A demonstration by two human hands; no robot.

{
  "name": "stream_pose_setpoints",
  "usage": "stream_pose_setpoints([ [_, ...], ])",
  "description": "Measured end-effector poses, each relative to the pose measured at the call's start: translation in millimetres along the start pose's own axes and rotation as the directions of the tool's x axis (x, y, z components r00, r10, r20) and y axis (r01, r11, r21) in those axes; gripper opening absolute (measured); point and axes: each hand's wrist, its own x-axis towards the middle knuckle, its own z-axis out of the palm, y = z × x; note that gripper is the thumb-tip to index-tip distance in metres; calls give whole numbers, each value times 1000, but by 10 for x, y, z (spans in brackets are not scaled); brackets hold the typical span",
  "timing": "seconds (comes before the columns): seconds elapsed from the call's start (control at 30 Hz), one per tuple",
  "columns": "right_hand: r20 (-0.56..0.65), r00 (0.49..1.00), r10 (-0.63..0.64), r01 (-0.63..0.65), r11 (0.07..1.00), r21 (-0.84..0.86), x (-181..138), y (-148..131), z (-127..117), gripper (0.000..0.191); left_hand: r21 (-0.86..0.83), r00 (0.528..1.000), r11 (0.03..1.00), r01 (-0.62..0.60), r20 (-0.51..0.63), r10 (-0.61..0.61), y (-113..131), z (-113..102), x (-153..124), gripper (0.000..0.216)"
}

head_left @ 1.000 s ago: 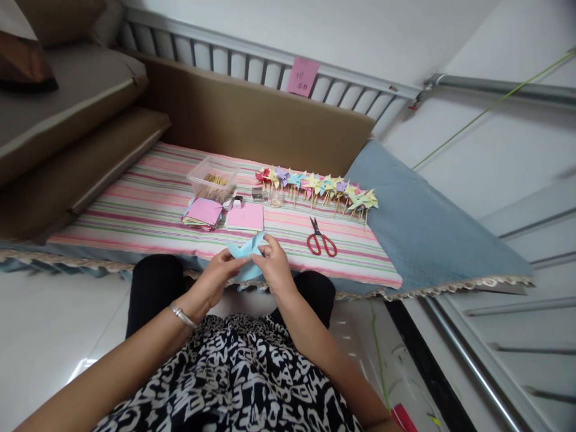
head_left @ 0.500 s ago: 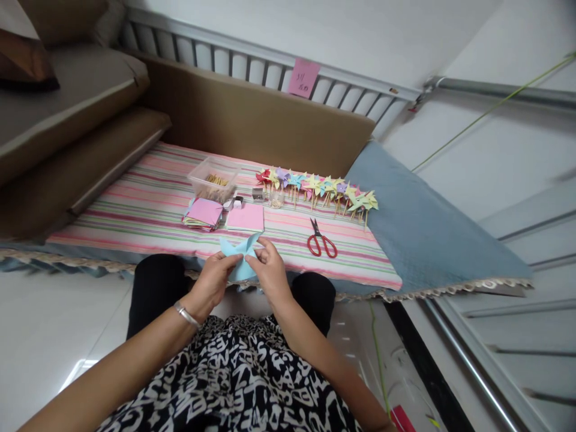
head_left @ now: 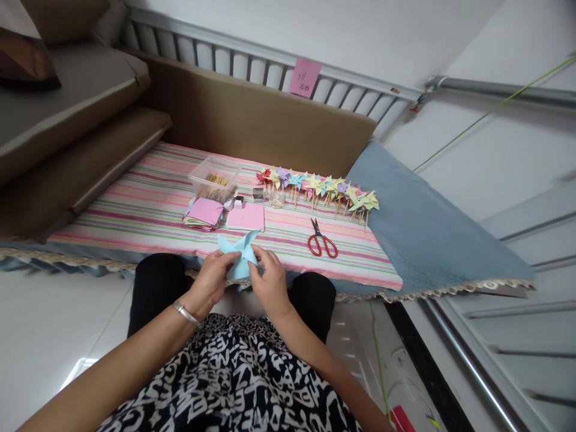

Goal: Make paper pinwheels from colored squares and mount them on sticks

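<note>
A light blue paper pinwheel (head_left: 238, 271) is held over the front edge of the striped cloth, its points folded toward the middle. My left hand (head_left: 212, 275) is closed on its left side, with the thumb pressing near the centre. On the right side, my right hand (head_left: 270, 277) pinches the paper between thumb and fingers. A small dark spot shows at the pinwheel's centre; I cannot make out what it is. Just beyond my hands lie a pink paper square (head_left: 246, 216) and a stack of coloured paper squares (head_left: 203, 213).
Red-handled scissors (head_left: 322, 241) lie to the right on the striped cloth (head_left: 288, 240). Several finished pinwheels on sticks (head_left: 315, 186) line the back. A clear plastic box (head_left: 213, 180) holds short sticks. Small containers (head_left: 276, 199) stand beside it. A brown board (head_left: 252, 114) stands behind.
My right thumb has moved off the pinwheel's centre toward its right side, uncovering the middle. The left hand keeps its hold with little movement.
</note>
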Motion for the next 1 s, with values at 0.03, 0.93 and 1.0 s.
stream_pose_setpoints([
  [0.03, -2, 1000, -10, 10, 1000, -18, 0, -6, -4, 33, -1, 1000, 1000, -5, 0, 5, 3, 0, -2, 20],
  [0.93, -34, 996, -80, 74, 985, -156, 12, -36, -42, 30, 21, 999, 999, -25, 30, 24, 47, 53, -30, 21],
  [1.0, -41, 995, -86, 79, 985, -155, 14, -32, -36, 29, 21, 999, 999, -28, 32, 28, 45, 58, -32, 22],
])
